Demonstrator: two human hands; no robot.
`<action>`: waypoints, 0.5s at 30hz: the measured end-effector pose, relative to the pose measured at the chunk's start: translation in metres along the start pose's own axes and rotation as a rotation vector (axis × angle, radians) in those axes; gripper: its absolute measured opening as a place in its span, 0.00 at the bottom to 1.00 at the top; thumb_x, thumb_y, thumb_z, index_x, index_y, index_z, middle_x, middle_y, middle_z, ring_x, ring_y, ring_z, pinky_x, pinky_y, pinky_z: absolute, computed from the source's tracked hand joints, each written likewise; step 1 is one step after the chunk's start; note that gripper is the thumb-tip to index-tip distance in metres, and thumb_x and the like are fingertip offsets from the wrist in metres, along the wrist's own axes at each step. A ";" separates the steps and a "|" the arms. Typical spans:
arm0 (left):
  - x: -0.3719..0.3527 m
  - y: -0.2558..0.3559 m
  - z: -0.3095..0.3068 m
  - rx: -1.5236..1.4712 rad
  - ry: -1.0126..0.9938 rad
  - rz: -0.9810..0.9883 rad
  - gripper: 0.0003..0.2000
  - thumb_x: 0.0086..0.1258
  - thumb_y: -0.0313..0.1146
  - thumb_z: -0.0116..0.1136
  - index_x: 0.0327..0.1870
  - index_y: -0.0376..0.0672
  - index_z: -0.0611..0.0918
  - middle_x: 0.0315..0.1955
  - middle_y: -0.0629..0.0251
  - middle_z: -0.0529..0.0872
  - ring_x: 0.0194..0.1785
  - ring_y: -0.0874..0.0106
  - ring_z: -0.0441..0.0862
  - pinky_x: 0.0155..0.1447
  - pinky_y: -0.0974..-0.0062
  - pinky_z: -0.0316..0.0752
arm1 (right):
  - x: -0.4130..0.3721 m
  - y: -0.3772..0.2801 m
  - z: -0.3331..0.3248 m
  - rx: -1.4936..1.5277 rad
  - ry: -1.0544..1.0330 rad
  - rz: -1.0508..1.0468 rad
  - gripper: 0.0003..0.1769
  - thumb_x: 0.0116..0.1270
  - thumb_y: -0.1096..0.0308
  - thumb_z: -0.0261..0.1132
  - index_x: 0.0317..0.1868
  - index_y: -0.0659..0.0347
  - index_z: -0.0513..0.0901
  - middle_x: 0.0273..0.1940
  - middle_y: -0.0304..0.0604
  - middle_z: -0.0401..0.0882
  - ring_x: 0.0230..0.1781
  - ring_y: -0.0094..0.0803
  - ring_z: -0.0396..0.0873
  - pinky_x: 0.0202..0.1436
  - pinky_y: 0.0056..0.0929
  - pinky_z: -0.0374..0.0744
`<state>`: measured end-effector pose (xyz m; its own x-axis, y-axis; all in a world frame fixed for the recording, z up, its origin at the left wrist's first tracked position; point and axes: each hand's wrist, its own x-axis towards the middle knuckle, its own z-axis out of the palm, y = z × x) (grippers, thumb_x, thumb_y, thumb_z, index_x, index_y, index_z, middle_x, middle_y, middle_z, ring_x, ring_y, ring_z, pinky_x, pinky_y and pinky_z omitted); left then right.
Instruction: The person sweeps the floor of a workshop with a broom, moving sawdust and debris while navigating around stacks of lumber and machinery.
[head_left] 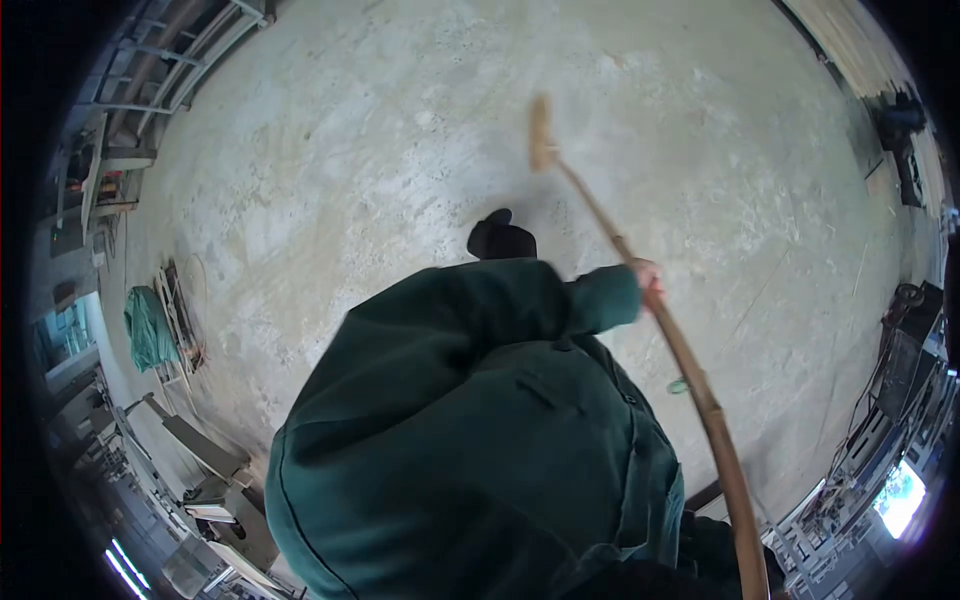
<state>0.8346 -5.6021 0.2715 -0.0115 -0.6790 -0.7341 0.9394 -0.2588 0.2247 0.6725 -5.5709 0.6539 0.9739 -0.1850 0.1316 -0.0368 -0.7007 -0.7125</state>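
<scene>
The left arm bends across the front of the body, its forearm reaching toward the person's right, and the left hand (pixel 650 279) sits just past the sleeve's end at the right side of the torso. The grip is closed around the pole of a long-handled tool (pixel 690 368), with the fingers wrapped on the shaft somewhat blurred. The right hand is out of sight, so I cannot tell how its grip stands.

The tool slants across the right half of the view, from the bottom edge beside the body, up through the left hand, and on to its head (pixel 541 135) ahead of the person. The pole is brown, round and slightly crooked, with knobby rings along its length like natural wood or bamboo. The head is a tan, oblong block set across the far end; motion blur hides its texture, and I cannot tell whether it touches the floor (pixel 400 140).

The floor is grey concrete, mottled, scuffed and pitted. The jacket (pixel 540 440) is dark green, thick matte cloth with deep soft folds and stitched seams. Beyond the sleeve shows a black shoe (pixel 502 238). At the left lies a crumpled green cloth (pixel 150 328), near a metal rack (pixel 165 75) of straight bars.
</scene>
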 end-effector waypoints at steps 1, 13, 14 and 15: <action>0.005 0.013 -0.028 -0.114 0.062 0.002 0.08 0.45 0.32 0.40 0.09 0.45 0.63 0.07 0.68 0.64 0.13 0.74 0.63 0.17 0.77 0.60 | 0.005 0.014 -0.004 -0.190 -0.096 0.036 0.11 0.41 0.62 0.53 0.13 0.58 0.62 0.10 0.34 0.59 0.11 0.24 0.60 0.15 0.22 0.63; 0.142 0.235 -0.196 1.739 0.014 1.026 0.06 0.42 0.35 0.40 0.12 0.46 0.65 0.10 0.68 0.65 0.18 0.71 0.63 0.28 0.76 0.59 | 0.214 0.234 0.039 0.817 0.719 0.132 0.08 0.44 0.67 0.50 0.16 0.61 0.62 0.10 0.40 0.60 0.08 0.29 0.60 0.19 0.30 0.65; 0.157 0.226 -0.163 1.751 0.022 1.213 0.05 0.43 0.33 0.40 0.12 0.46 0.65 0.14 0.66 0.66 0.21 0.70 0.63 0.28 0.76 0.59 | 0.211 0.228 0.019 0.708 0.766 0.083 0.07 0.44 0.68 0.50 0.17 0.61 0.63 0.10 0.40 0.59 0.06 0.27 0.58 0.13 0.28 0.62; 0.191 0.211 -0.135 2.033 -0.066 1.200 0.05 0.45 0.32 0.39 0.13 0.45 0.65 0.16 0.66 0.66 0.25 0.71 0.62 0.29 0.76 0.58 | 0.207 0.214 -0.002 0.754 0.887 0.131 0.06 0.44 0.69 0.49 0.18 0.61 0.63 0.09 0.39 0.57 0.05 0.26 0.57 0.10 0.25 0.60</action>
<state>1.0770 -5.6938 0.0922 0.0277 -0.9876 0.1546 -0.8611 0.0550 0.5055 0.8661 -5.7604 0.5304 0.4643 -0.8499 0.2490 0.3064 -0.1096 -0.9456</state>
